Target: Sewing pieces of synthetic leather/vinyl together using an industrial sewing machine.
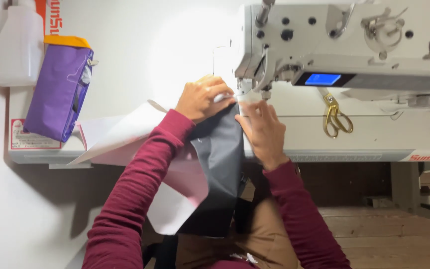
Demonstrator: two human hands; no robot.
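needle area hidden behind left hand (202,99); dark fabric (220,164) lower end hidden below table edge.

My two arms wear long maroon sleeves of a soft knit, with ribbed cuffs ending at the wrists. The left hand (202,99) and right hand (261,130) are bare, without gloves. Below, my lap shows tan trousers (255,239).
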